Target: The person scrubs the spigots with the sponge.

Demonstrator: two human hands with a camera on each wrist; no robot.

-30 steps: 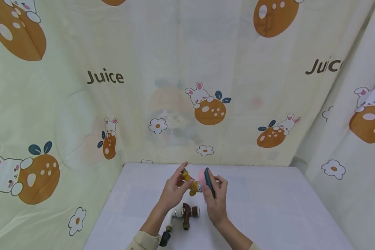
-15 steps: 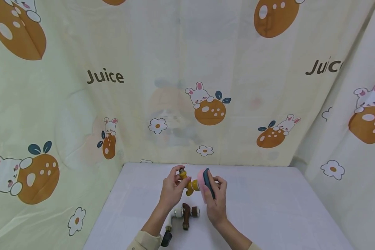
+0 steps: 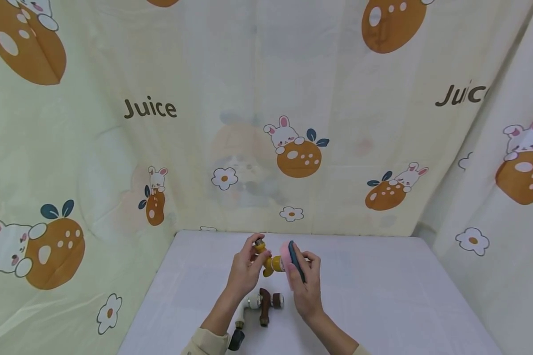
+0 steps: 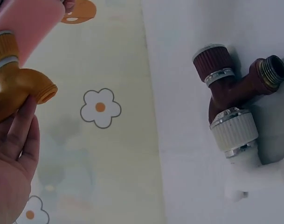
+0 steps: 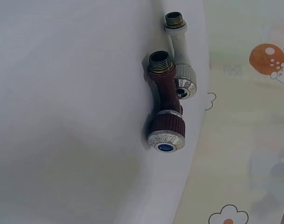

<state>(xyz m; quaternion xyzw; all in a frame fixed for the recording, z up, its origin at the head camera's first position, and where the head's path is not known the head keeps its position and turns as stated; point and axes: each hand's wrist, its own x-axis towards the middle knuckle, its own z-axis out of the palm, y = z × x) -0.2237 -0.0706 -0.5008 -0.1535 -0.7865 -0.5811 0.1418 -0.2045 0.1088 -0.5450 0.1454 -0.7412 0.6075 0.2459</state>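
My left hand (image 3: 244,271) grips a yellow faucet (image 3: 268,264) above the table, its forefinger by the threaded end. In my right hand (image 3: 308,286) is a two-layer sponge (image 3: 286,254), pink on one side and dark teal on the other. The pink side meets the knob end of the yellow faucet. The left wrist view shows the yellow faucet (image 4: 20,88) with the left fingers beneath its spout and the pink sponge (image 4: 34,23) behind the knob. Below the hands, a brown faucet (image 3: 264,308) lies against a white faucet (image 3: 241,310).
A small black piece (image 3: 237,340) lies near the left sleeve at the white faucet's lower end; what it is cannot be told. The white table (image 3: 382,296) ends at a printed curtain (image 3: 337,207), which also hangs along both sides.
The yellow faucet has shifted slightly left and turned in my left hand, whose forefinger has bent toward the threaded end. The sponge has moved a little left against the knob end.
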